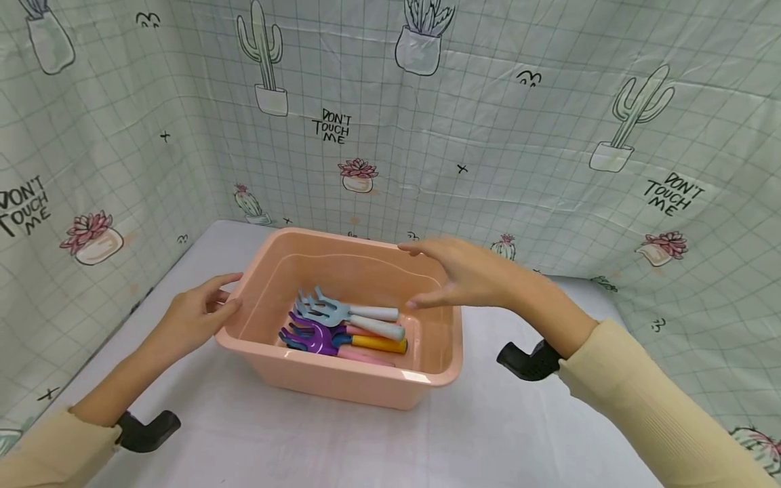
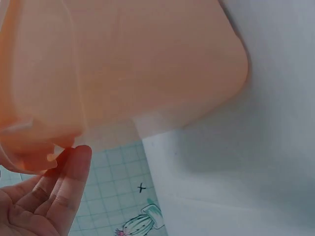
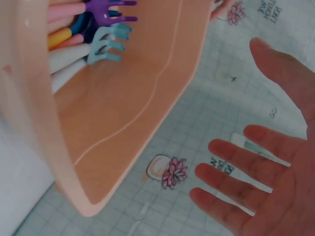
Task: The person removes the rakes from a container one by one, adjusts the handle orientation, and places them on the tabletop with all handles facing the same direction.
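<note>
A peach plastic basin (image 1: pixel 342 379) holds a pile of small hand rakes. Light blue rakes (image 1: pixel 329 312) with whitish handles lie on top. Beside them are a purple rake (image 1: pixel 314 337) with a pink handle and a dark blue one with a yellow handle (image 1: pixel 379 344). My left hand (image 1: pixel 198 312) grips the basin's left rim; in the left wrist view its fingers (image 2: pixel 74 172) reach under the lip. Over the right end of the basin is my right hand (image 1: pixel 464 274), thumb and fingers apart and nothing between them. The right wrist view shows those fingers (image 3: pixel 246 167) spread near the rim.
The basin stands on a white tabletop (image 1: pixel 342 447). A gridded cloth (image 1: pixel 390 135) printed with cacti and lettering hangs close behind the basin and along both sides. A black strap-on device (image 1: pixel 149 430) sits at the left wrist, another (image 1: pixel 529 359) at the right.
</note>
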Demonstrator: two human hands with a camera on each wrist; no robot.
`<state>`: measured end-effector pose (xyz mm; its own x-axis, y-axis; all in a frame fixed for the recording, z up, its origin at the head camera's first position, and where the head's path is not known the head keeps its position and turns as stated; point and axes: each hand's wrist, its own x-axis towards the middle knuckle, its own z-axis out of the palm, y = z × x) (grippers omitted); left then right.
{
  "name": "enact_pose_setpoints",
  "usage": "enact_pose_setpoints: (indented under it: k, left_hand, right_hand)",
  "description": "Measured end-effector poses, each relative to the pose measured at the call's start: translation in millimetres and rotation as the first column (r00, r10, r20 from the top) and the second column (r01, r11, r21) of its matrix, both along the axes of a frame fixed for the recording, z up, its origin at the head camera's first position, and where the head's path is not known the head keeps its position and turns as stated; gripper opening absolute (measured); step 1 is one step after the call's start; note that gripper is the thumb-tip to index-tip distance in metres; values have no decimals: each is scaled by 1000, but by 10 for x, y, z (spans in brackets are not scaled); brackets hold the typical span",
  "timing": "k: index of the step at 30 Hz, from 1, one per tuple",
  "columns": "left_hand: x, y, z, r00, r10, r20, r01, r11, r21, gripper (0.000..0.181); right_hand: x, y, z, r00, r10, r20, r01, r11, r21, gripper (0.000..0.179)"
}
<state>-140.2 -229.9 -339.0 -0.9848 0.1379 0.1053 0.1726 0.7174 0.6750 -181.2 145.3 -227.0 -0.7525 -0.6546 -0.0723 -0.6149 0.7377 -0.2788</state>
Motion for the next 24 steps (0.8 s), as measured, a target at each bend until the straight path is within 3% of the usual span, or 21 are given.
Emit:
enact_pose_setpoints:
  k: [12, 24]
  left_hand:
    - [20, 36, -37, 999, 41, 29, -43, 997, 61, 51]
    - [22, 47, -37, 997, 66, 27, -67, 996, 63, 50]
  right_hand:
    - [-247, -350, -18, 991, 70, 112, -76, 996, 52, 70]
    - [-503, -615, -226, 964, 42, 262, -59, 997, 57, 65]
